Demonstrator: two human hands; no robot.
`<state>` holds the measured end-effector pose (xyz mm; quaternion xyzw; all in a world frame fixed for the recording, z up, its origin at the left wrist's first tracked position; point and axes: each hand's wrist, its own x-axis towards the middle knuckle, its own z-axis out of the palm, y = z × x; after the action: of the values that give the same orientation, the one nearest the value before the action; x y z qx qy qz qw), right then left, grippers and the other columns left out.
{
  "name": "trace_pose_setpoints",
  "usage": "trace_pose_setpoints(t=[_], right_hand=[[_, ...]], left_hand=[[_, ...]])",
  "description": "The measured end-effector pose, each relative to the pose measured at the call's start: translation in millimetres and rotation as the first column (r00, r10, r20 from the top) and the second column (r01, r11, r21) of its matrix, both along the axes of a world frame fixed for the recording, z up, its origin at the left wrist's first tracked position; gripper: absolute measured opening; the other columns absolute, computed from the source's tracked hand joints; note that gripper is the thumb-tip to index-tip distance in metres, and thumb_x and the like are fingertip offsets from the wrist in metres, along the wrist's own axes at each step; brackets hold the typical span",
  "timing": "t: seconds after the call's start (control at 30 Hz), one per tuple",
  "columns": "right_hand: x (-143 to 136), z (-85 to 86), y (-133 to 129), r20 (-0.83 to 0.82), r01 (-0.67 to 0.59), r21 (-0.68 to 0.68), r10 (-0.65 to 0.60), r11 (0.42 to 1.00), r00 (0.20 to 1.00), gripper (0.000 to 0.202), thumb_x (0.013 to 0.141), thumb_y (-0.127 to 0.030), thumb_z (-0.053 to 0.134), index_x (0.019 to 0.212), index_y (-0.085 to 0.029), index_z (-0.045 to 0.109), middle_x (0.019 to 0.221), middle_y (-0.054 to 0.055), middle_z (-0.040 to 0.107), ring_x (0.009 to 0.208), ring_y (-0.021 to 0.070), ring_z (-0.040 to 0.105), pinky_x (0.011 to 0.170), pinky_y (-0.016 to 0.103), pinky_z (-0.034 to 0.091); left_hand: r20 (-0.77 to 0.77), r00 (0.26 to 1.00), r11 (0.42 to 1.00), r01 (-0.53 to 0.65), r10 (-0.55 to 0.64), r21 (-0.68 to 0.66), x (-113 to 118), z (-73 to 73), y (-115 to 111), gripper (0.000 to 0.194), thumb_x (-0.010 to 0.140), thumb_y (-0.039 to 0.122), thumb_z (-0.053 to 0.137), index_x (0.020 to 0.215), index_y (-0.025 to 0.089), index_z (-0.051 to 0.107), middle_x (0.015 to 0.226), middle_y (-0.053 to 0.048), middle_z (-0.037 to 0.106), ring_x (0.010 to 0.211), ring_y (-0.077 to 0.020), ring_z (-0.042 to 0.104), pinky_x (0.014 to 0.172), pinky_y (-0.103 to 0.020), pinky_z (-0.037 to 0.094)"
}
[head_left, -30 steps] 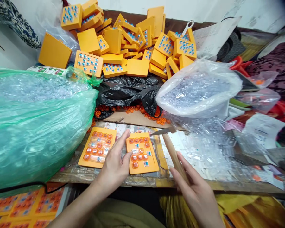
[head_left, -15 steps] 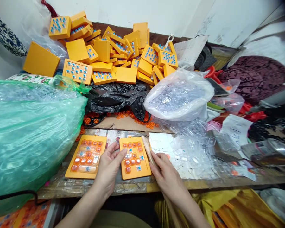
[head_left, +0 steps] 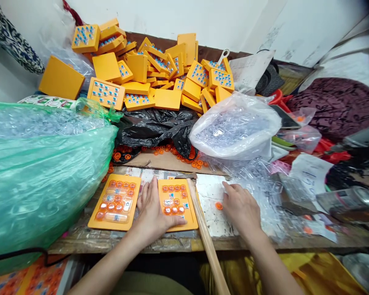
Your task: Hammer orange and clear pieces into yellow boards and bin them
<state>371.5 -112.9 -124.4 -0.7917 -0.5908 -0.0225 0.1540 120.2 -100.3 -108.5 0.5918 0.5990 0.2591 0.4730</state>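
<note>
My left hand lies with fingers stretched along the left edge of a yellow-orange plastic panel, its thumb spread across the panel's lower part. Orange rings and clear caps fill some of the panel's spots; small blue parts show at others. To its left lies a second panel with more clear covers fitted. A hammer leans along the right edge of the first panel, wooden handle toward me. My right hand is open over the white board, fingers bent, beside a loose orange ring. Its fingertips are partly hidden.
Many yellow-orange panels are heaped at the back. A green bag bulges on the left. A white bag of clear pieces stands behind loose clear plastic pieces. Orange rings lie by a black bag.
My right hand has moved right, away from the hammer handle, to beside the loose orange ring. My left hand has turned, its thumb now lower on the panel.
</note>
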Motion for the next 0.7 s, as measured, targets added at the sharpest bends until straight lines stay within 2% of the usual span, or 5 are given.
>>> trace_pose_setpoints(t=[0.2, 0.33, 0.5, 0.6, 0.7], right_hand=[[-4, -3.1, -2, -0.356, 0.041, 0.137, 0.01, 0.99, 0.934, 0.037, 0.077, -0.013, 0.049, 0.108, -0.015, 0.069, 0.106, 0.015, 0.064, 0.088, 0.0277, 0.06, 0.086, 0.048, 0.045], [-41, -5.4, -8, -0.695, 0.045, 0.223, 0.126, 0.974, 0.708, 0.047, 0.081, -0.034, 0.058, 0.126, -0.018, 0.058, 0.101, 0.009, 0.068, 0.085, 0.0207, 0.066, 0.082, 0.04, 0.055], [-87, -13.1, -12, -0.881, 0.069, 0.256, 0.203, 0.964, 0.427, 0.045, 0.078, -0.037, 0.067, 0.119, -0.02, 0.06, 0.089, 0.005, 0.072, 0.084, 0.0185, 0.07, 0.081, 0.036, 0.058], [-88, -15.1, -13, -0.898, 0.117, 0.285, 0.222, 0.951, 0.38, 0.038, 0.078, -0.036, 0.069, 0.112, -0.021, 0.064, 0.09, 0.006, 0.073, 0.085, 0.0184, 0.07, 0.081, 0.036, 0.058], [-84, -8.8, -13, -0.874, 0.065, 0.332, 0.281, 0.941, 0.397, 0.025, 0.08, -0.034, 0.067, 0.101, -0.02, 0.069, 0.089, 0.006, 0.073, 0.081, 0.0182, 0.07, 0.077, 0.035, 0.058]], left_hand=[[0.096, 0.994, 0.998, -0.061, 0.061, -0.004, 1, -4.3, 1, 0.099, 0.062, 0.041, 0.078, 0.144, 0.016, 0.03, 0.155, -0.023, 0.025, 0.146, -0.0395, 0.006, 0.115, -0.058, 0.0], [0.314, 0.936, 0.987, -0.148, 0.158, -0.056, 5, -8.4, 1, 0.095, 0.067, 0.039, 0.076, 0.145, 0.014, 0.028, 0.156, -0.022, 0.022, 0.146, -0.0362, 0.014, 0.117, -0.054, 0.013], [0.651, 0.696, 0.952, -0.183, 0.301, -0.244, 16, -1.7, 2, 0.097, 0.07, 0.025, 0.075, 0.148, 0.018, 0.017, 0.158, -0.018, 0.018, 0.143, -0.0279, 0.028, 0.113, -0.039, 0.032], [0.741, 0.53, 0.909, -0.179, 0.411, -0.377, 23, 0.9, 0, 0.091, 0.071, 0.02, 0.075, 0.145, 0.021, 0.023, 0.153, -0.017, 0.033, 0.128, -0.0275, 0.051, 0.1, -0.036, 0.048], [0.794, 0.439, 0.89, -0.031, 0.421, -0.455, 23, 1.3, -1, 0.067, 0.071, 0.021, 0.075, 0.131, 0.015, 0.045, 0.128, -0.017, 0.062, 0.109, -0.0276, 0.065, 0.091, -0.038, 0.054]])
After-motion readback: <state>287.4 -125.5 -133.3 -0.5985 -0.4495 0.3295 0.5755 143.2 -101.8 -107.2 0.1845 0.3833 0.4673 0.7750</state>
